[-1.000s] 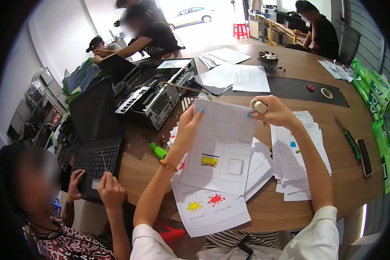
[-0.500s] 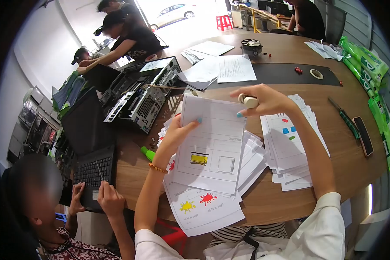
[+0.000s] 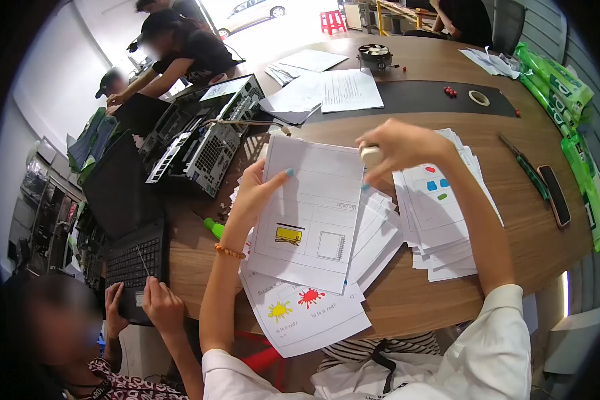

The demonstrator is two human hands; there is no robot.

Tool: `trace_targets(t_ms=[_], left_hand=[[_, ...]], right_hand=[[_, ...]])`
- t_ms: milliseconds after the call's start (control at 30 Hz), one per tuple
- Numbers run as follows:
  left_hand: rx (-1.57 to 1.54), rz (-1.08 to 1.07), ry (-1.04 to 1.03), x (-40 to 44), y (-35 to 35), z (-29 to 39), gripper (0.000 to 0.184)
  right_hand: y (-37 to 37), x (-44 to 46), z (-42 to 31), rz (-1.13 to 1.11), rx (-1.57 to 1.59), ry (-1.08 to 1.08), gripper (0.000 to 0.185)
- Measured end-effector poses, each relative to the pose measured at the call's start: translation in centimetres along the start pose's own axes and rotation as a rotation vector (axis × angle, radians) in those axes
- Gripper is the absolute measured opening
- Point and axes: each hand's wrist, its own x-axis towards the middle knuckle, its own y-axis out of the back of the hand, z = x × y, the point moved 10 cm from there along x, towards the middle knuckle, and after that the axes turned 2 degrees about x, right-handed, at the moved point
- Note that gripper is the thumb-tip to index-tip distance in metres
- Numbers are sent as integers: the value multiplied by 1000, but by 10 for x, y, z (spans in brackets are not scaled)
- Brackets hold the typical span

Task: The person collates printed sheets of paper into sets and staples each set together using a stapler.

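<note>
My left hand (image 3: 252,193) grips a printed worksheet (image 3: 317,180) by its left edge, thumb on top. The sheet carries a yellow drawing and a notepad picture, and it is held up over loose papers. Above its right edge, my right hand (image 3: 407,150) is closed around a small cream-coloured object (image 3: 371,157) with a rounded end; its kind is unclear. Beneath the held sheet lies a page with yellow and red paint splashes (image 3: 293,320), among spread papers (image 3: 380,233). A second paper stack (image 3: 440,220) rests under my right forearm.
An opened computer case (image 3: 210,153) stands at the back left beside a laptop (image 3: 137,250), where another person's hands (image 3: 160,303) hold a thin tool. A green-handled screwdriver (image 3: 213,227), phone (image 3: 554,195), pliers-like tool (image 3: 527,167), tape roll (image 3: 479,98) and cooling fan (image 3: 375,56) lie around.
My right hand has turned and moved slightly left with the cream object, nearer the worksheet's upper right edge. My left hand still holds the sheet. The whole view has shifted a little.
</note>
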Motion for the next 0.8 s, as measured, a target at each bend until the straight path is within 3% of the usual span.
trace_targets(t_ms=[67, 100, 133, 200, 333, 533, 800], left_hand=[[40, 16, -70, -2, -2, 11, 29], [174, 41, -230, -5, -3, 30, 27], [309, 67, -389, -11, -6, 49, 24], [470, 117, -457, -23, -13, 69, 22], [817, 232, -634, -42, -26, 91, 15], [836, 191, -789, -58, -44, 107, 11], [819, 168, -932, -67, -43, 120, 14]], right_hand=[[35, -10, 10, 217, -58, -131, 65], [38, -13, 8, 216, -60, -132, 65], [52, -18, -3, 334, -236, -64, 62], [64, -27, -25, 496, -475, 45, 59], [57, -29, -50, 527, -551, 121, 60], [51, -27, -69, 599, -511, 197, 61], [39, -22, -69, 489, -519, 249, 54]])
